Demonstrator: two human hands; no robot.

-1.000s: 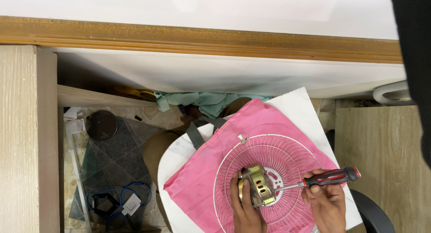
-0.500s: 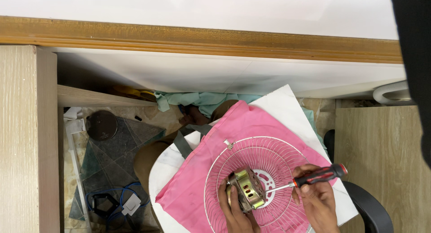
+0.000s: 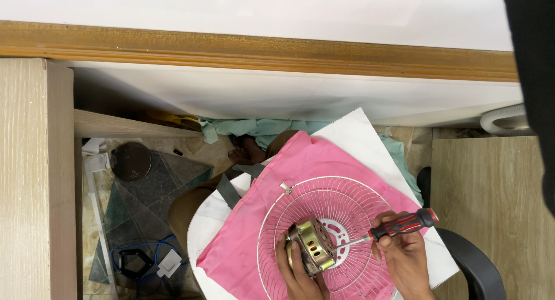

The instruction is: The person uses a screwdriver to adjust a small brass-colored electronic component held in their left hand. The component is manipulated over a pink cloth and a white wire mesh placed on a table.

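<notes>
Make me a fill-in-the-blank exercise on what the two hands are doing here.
1. The right hand holds a screwdriver with a red and ____ handle.
2. The left hand grips the brass-coloured ____.
3. The white wire fan guard lies on a ____ cloth.

Missing words: black; motor; pink

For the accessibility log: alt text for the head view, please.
A left hand steadies a brass-coloured motor on a white wire fan guard, while the right hand points a red-and-black screwdriver at it. The guard lies on pink cloth over a white board.
</notes>
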